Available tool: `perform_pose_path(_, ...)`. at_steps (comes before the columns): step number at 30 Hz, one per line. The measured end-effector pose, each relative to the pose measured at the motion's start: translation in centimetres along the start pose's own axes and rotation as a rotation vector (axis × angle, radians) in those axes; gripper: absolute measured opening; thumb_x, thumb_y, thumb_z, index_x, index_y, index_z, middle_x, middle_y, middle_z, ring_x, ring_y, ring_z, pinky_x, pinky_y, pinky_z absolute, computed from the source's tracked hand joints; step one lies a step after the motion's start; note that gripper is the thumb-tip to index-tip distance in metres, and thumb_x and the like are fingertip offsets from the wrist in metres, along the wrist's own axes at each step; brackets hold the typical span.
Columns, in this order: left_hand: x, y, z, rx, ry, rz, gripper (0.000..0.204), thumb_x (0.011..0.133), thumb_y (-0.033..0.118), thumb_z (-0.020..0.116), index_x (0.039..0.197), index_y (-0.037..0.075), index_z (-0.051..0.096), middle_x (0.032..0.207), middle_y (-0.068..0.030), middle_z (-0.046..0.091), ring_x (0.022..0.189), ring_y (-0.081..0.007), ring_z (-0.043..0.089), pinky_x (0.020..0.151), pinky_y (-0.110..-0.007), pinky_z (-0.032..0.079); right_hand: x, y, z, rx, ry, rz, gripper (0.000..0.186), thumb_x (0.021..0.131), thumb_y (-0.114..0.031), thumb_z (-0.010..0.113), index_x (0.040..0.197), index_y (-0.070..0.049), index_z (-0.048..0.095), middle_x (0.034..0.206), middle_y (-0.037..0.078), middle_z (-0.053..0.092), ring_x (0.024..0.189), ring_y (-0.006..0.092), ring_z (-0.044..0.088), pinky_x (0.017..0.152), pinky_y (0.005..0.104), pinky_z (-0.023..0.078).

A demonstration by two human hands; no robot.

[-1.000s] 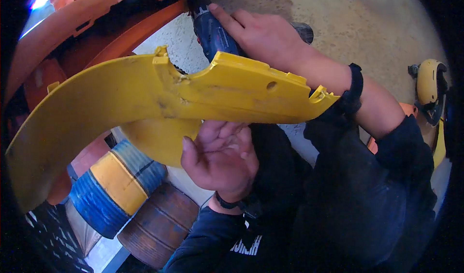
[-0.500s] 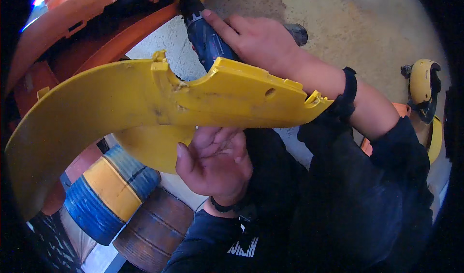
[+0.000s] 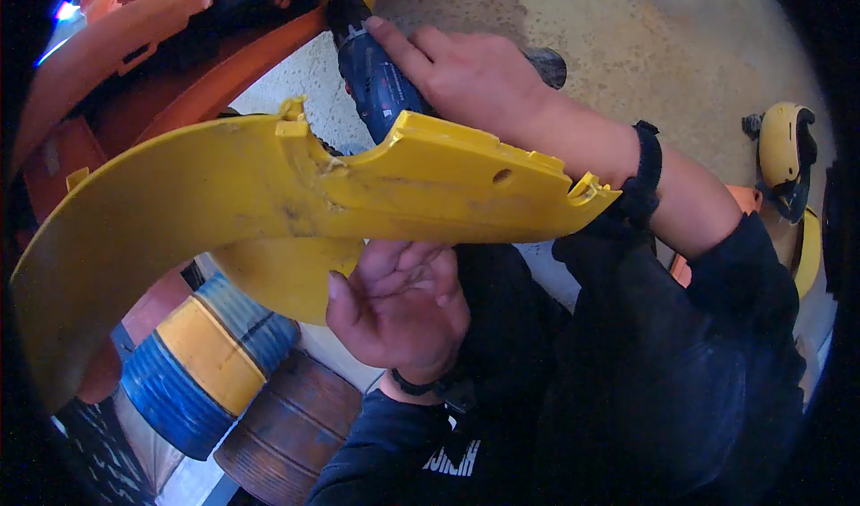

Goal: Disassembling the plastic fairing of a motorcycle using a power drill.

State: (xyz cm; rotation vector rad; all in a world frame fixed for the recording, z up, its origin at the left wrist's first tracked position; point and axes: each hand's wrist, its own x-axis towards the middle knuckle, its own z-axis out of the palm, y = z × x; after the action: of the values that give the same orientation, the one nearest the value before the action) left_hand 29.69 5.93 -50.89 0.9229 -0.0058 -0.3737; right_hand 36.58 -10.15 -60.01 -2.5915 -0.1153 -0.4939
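A large curved yellow plastic panel (image 3: 421,188), fender-like with a broken notch in its upper edge, spans the middle of the view. Behind it my right hand (image 3: 475,76) is wrapped round a dark blue cordless drill (image 3: 381,85), index finger stretched along the body. The drill's chuck points up and away, close to an orange curved panel (image 3: 237,72); its grip is mostly hidden. My left hand (image 3: 403,313) is palm up at the yellow panel's lower edge, thumb held apart. The panel covers its fingertips, so I cannot tell whether they touch it.
Blue-and-yellow (image 3: 210,358) and rusty brown drums (image 3: 291,425) are at lower left. More orange panels crowd the upper left. At far right is a yellow helmet-like object (image 3: 784,152), with another yellow curved piece (image 3: 809,255) below it. Concrete floor (image 3: 645,49) shows beyond my right arm.
The yellow panel sits very slightly lower in the view. The drill has tilted a little to the left, and both hands keep nearly the same positions.
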Motion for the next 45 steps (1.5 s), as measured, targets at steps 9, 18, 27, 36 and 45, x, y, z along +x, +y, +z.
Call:
perform_pose_path(9,-0.4,0.1,-0.2,0.008,0.106,-0.001,0.076,0.093,0.051,0.016,0.114,-0.014,0.052,0.103,-0.0229,0.062,0.074,-0.0143,0.051,0.048,-0.021,0.037,0.4,-0.6,0.4,0.016,-0.049,0.039,0.061,0.079,-0.011,0.05,0.136,-0.002,0.034,0.089,0.016,0.059,0.073,0.0305,0.064,0.061,0.0404,0.054)
perform_pose_path(18,-0.4,0.2,0.2,-0.011,0.093,-0.022,0.077,0.092,0.052,0.018,0.115,-0.014,0.051,0.103,-0.0226,0.062,0.071,-0.0138,0.051,0.047,-0.02,0.037,0.1,-1.0,1.0,-0.026,-0.045,0.04,0.058,0.082,-0.012,0.046,0.137,-0.001,0.033,0.088,0.017,0.058,0.069,0.0309,0.064,0.059,0.0395,0.054)
perform_pose_path(27,-0.7,-0.1,0.4,0.014,0.126,-0.013,0.075,0.092,0.051,0.018,0.112,-0.013,0.054,0.101,-0.0237,0.062,0.071,-0.0142,0.052,0.045,-0.021,0.037,0.2,-0.2,-0.7,-0.003,-0.076,0.047,0.056,0.081,-0.011,0.047,0.135,-0.003,0.036,0.087,0.015,0.06,0.073,0.0296,0.064,0.06,0.0392,0.054)
perform_pose_path(36,-0.7,0.2,-0.1,0.023,0.116,0.002,0.075,0.093,0.05,0.017,0.113,-0.012,0.053,0.103,-0.0237,0.061,0.072,-0.0133,0.051,0.046,-0.021,0.037,0.3,-0.8,0.2,-0.011,-0.076,0.044,0.056,0.082,-0.011,0.046,0.136,-0.001,0.034,0.091,0.016,0.059,0.076,0.0303,0.064,0.063,0.0393,0.054)
perform_pose_path(45,-0.6,0.5,-0.1,0.02,0.043,-0.014,0.076,0.093,0.051,0.017,0.113,-0.013,0.053,0.101,-0.0251,0.062,0.07,-0.0143,0.052,0.047,-0.021,0.037,0.3,-1.3,0.7,-0.016,-0.085,0.048,0.057,0.083,-0.01,0.045,0.137,0.0,0.032,0.091,0.018,0.059,0.076,0.0311,0.064,0.063,0.0398,0.054)
